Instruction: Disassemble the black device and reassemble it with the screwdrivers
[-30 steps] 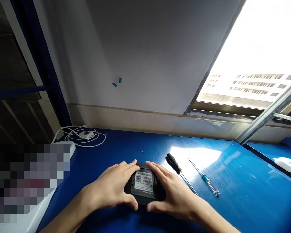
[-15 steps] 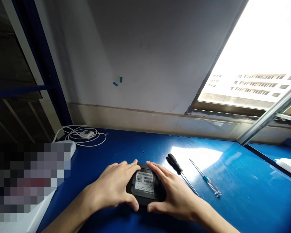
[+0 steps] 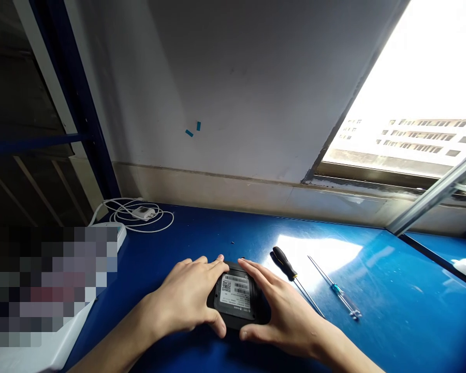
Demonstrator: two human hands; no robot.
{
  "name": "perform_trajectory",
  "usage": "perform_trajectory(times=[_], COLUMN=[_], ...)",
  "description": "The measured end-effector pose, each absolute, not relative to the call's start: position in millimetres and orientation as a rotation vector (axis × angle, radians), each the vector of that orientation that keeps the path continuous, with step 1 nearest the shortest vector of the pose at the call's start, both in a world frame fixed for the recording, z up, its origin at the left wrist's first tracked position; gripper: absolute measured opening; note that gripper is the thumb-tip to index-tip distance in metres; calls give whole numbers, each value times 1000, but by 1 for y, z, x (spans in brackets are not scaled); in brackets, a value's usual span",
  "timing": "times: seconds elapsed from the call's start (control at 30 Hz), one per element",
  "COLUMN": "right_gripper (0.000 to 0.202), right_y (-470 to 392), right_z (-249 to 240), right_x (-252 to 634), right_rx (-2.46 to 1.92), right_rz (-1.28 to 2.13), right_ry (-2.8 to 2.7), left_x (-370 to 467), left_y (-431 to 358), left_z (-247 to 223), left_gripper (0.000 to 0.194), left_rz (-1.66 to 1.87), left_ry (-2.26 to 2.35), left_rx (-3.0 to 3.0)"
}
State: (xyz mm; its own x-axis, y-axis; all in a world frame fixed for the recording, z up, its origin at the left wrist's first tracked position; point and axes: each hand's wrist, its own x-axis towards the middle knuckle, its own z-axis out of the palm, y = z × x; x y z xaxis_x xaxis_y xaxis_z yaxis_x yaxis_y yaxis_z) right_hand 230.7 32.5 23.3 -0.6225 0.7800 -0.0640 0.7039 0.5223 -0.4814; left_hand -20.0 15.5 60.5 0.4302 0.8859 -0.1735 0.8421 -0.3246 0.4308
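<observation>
A black box-shaped device with rounded corners lies on the blue tabletop, its white label with a QR code and barcodes facing up. My left hand grips its left side, thumb at the near edge and fingers over the far edge. On the opposite side my right hand holds it the same way. The device's outer sides are partly hidden under both palms. Just right of my right hand rests a screwdriver with a black handle. Farther right is a second screwdriver with a clear and teal handle.
A tiny dark piece, perhaps a screw, lies beyond the device. At the back left sits a white adapter with a coiled cable. A white object, partly blurred out, occupies the left edge. A metal post stands at right.
The whole view has shifted slightly, so everything appears a little farther right. Both hands keep the same hold on the device, with no clear movement of their own.
</observation>
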Motion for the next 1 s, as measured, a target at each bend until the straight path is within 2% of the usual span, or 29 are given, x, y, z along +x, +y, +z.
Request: perform_trajectory(times=[0.33, 0.5, 0.67, 0.8, 1.0], right_gripper=[123, 122, 113, 115, 120], right_y=[31, 31, 30, 31, 31], right_z=[25, 26, 24, 24, 25], right_x=[230, 230, 229, 229, 228], right_rx=[-1292, -1286, -1278, -1269, -1287], right_rz=[710, 717, 720, 724, 728], right_ry=[-2602, -2620, -2623, -2628, -2640], left_x=[-22, -21, -19, -19, -19], left_y=[17, 18, 19, 19, 19], left_z=[52, 52, 50, 50, 49], left_gripper=[84, 89, 92, 93, 82], left_rz=[132, 115, 146, 145, 172], left_ry=[1430, 1479, 1479, 1493, 1472], left_rx=[2269, 2258, 2275, 2256, 2248])
